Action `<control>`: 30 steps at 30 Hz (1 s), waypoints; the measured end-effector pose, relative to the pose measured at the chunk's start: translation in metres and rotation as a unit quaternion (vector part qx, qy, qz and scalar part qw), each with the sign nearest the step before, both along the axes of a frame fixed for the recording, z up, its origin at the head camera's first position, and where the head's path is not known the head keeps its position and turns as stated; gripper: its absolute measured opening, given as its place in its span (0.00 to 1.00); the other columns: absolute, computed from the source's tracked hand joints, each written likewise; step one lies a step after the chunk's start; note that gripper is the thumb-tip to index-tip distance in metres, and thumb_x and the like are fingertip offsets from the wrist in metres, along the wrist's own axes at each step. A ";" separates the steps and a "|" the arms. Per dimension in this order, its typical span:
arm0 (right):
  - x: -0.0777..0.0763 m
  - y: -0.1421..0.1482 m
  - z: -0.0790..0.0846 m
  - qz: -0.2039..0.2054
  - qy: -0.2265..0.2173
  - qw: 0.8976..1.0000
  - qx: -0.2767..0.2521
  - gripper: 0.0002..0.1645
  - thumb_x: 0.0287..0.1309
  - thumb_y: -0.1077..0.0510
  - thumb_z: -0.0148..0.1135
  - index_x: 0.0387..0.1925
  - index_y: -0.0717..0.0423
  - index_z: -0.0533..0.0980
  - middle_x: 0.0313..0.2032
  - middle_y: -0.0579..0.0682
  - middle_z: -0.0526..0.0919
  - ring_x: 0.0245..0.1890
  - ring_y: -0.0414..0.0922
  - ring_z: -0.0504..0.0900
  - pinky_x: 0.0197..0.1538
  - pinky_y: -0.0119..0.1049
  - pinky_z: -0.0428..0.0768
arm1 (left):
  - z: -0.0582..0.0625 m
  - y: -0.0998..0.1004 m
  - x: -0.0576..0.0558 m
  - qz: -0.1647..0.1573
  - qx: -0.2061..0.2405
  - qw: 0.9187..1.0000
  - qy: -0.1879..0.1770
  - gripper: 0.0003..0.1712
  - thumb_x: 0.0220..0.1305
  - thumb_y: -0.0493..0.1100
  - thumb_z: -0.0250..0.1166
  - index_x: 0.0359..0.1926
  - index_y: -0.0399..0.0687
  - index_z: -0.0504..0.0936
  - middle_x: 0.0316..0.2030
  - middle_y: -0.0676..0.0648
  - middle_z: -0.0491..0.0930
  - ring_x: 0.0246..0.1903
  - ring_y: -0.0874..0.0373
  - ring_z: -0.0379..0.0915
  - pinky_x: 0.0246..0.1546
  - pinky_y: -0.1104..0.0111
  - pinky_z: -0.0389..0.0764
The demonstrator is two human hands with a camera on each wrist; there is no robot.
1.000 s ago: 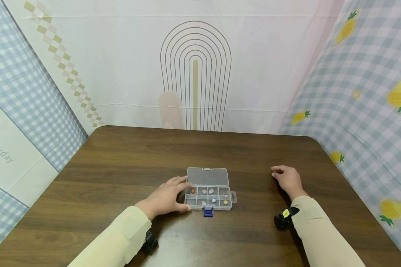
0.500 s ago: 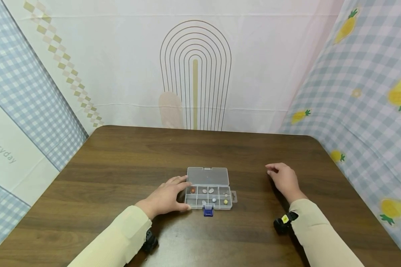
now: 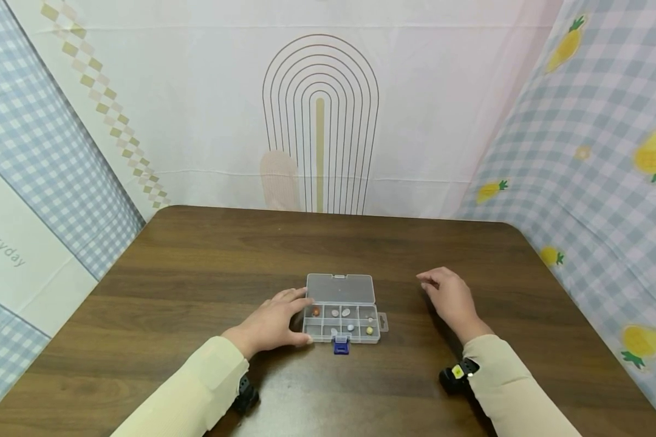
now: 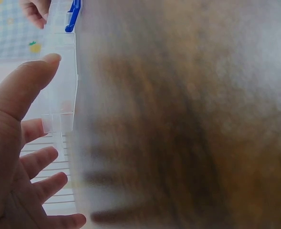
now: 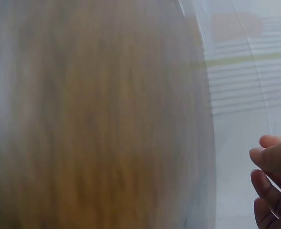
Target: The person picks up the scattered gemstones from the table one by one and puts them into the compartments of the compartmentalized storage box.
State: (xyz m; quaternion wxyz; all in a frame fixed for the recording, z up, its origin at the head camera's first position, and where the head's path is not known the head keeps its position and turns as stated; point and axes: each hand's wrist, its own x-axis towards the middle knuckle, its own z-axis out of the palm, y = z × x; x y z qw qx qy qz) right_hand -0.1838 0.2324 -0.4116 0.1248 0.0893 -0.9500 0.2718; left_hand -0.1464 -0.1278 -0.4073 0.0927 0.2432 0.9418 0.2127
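Note:
In the head view a clear plastic compartment box point(image 3: 339, 289) lies on the table, lid raised toward the back and blue latch point(image 3: 341, 348) at the front. Its compartments hold an orange-red bead point(image 3: 315, 312), a yellow bead point(image 3: 369, 331) and several small whitish pieces. My left hand point(image 3: 268, 325) spans the box's left end, thumb at the front corner and forefinger at the back edge; the left wrist view shows the thumb against the box wall point(image 4: 67, 90). To the box's right, my right hand point(image 3: 451, 297) hovers over the table with loosely bent fingers, nothing visible between them.
The brown wooden table point(image 3: 218, 243) runs back to a white printed cloth point(image 3: 208, 121). Blue checked cloth point(image 3: 596, 182) with pineapples hangs at the right. Each wrist wears a black camera, such as the right wrist's camera point(image 3: 452, 380).
My right hand has moved left toward the box. The left hand and the box have stayed in place.

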 end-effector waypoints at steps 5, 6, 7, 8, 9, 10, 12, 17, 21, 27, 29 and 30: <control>0.004 -0.012 0.003 0.018 0.013 1.000 0.009 0.12 0.60 0.67 0.63 0.45 0.60 0.83 0.44 0.57 0.82 0.47 0.56 0.79 0.49 0.54 0.76 | 0.000 0.000 0.000 0.000 -0.001 1.000 -0.001 0.42 0.55 0.56 0.71 0.68 0.49 0.69 0.71 0.44 0.59 0.70 0.42 0.52 0.64 0.43 0.59; 0.004 -0.015 0.003 0.022 0.015 1.000 0.010 0.12 0.59 0.67 0.63 0.45 0.60 0.83 0.44 0.57 0.82 0.47 0.56 0.79 0.49 0.54 0.76 | 0.000 0.000 0.000 0.000 -0.001 1.000 -0.001 0.42 0.55 0.56 0.71 0.68 0.49 0.69 0.71 0.44 0.59 0.70 0.42 0.52 0.64 0.43 0.59; 0.005 -0.018 0.003 0.025 0.017 0.999 0.011 0.12 0.59 0.67 0.63 0.44 0.60 0.84 0.43 0.56 0.82 0.47 0.55 0.79 0.50 0.54 0.76 | 0.000 0.001 0.000 0.000 -0.001 1.000 -0.001 0.42 0.55 0.56 0.71 0.68 0.49 0.69 0.71 0.44 0.59 0.70 0.42 0.52 0.64 0.43 0.59; 0.006 -0.021 0.004 0.028 0.020 0.999 0.012 0.12 0.58 0.67 0.64 0.44 0.59 0.84 0.43 0.56 0.82 0.47 0.55 0.79 0.50 0.54 0.76 | 0.000 0.001 0.000 -0.001 -0.001 1.000 0.000 0.42 0.55 0.56 0.71 0.68 0.49 0.69 0.71 0.44 0.59 0.70 0.42 0.52 0.64 0.43 0.59; 0.007 -0.024 0.004 0.031 0.023 0.999 0.012 0.11 0.58 0.67 0.64 0.43 0.59 0.84 0.43 0.55 0.82 0.46 0.55 0.79 0.50 0.53 0.77 | 0.000 0.001 0.000 -0.001 -0.001 1.000 0.000 0.42 0.55 0.56 0.71 0.68 0.49 0.69 0.71 0.44 0.59 0.70 0.42 0.52 0.63 0.43 0.60; 0.009 -0.027 0.005 0.034 0.026 0.999 0.012 0.11 0.57 0.67 0.65 0.43 0.59 0.84 0.42 0.54 0.83 0.46 0.54 0.79 0.50 0.53 0.77 | 0.000 0.001 0.000 -0.001 -0.001 1.000 0.000 0.42 0.55 0.56 0.71 0.68 0.49 0.69 0.71 0.44 0.59 0.70 0.42 0.52 0.63 0.43 0.60; 0.011 -0.033 0.005 0.039 0.032 0.999 0.010 0.11 0.56 0.67 0.65 0.42 0.58 0.85 0.42 0.54 0.83 0.46 0.54 0.79 0.49 0.52 0.77 | 0.000 0.001 0.000 -0.001 0.000 1.000 0.001 0.42 0.55 0.56 0.71 0.68 0.49 0.69 0.71 0.44 0.59 0.70 0.42 0.52 0.63 0.42 0.60; 0.018 -0.048 0.008 0.055 0.046 0.997 0.002 0.11 0.55 0.67 0.67 0.41 0.57 0.85 0.41 0.51 0.82 0.45 0.52 0.79 0.48 0.50 0.78 | -0.001 0.001 0.000 0.000 0.000 1.000 0.001 0.42 0.55 0.57 0.71 0.68 0.49 0.69 0.72 0.44 0.58 0.70 0.43 0.52 0.64 0.43 0.59; 0.024 -0.060 0.009 0.064 0.056 0.996 -0.010 0.11 0.54 0.68 0.68 0.39 0.56 0.85 0.39 0.50 0.83 0.44 0.50 0.79 0.46 0.47 0.79 | -0.002 0.001 0.000 0.001 0.000 1.000 0.003 0.42 0.54 0.57 0.71 0.68 0.49 0.69 0.71 0.44 0.58 0.70 0.43 0.52 0.64 0.43 0.60; 0.031 -0.075 0.011 0.068 0.048 0.996 -0.028 0.10 0.53 0.69 0.68 0.38 0.57 0.86 0.38 0.48 0.83 0.42 0.48 0.79 0.44 0.44 0.80 | -0.002 0.001 0.000 0.000 0.002 1.000 0.006 0.42 0.54 0.57 0.72 0.68 0.48 0.70 0.71 0.44 0.59 0.70 0.43 0.52 0.63 0.43 0.60; 0.033 -0.079 0.012 0.071 0.044 0.996 -0.029 0.11 0.53 0.68 0.68 0.39 0.57 0.86 0.38 0.48 0.83 0.42 0.47 0.79 0.43 0.44 0.81 | -0.002 0.001 0.000 0.000 0.002 1.000 0.007 0.42 0.54 0.56 0.72 0.68 0.48 0.70 0.71 0.44 0.59 0.70 0.43 0.53 0.63 0.43 0.60; 0.034 -0.081 0.012 0.072 0.042 0.996 -0.029 0.11 0.53 0.68 0.68 0.39 0.57 0.86 0.39 0.48 0.83 0.42 0.47 0.79 0.44 0.44 0.81 | -0.002 0.001 0.000 0.000 0.003 1.000 0.007 0.42 0.54 0.56 0.72 0.67 0.48 0.70 0.71 0.44 0.59 0.70 0.42 0.53 0.63 0.43 0.60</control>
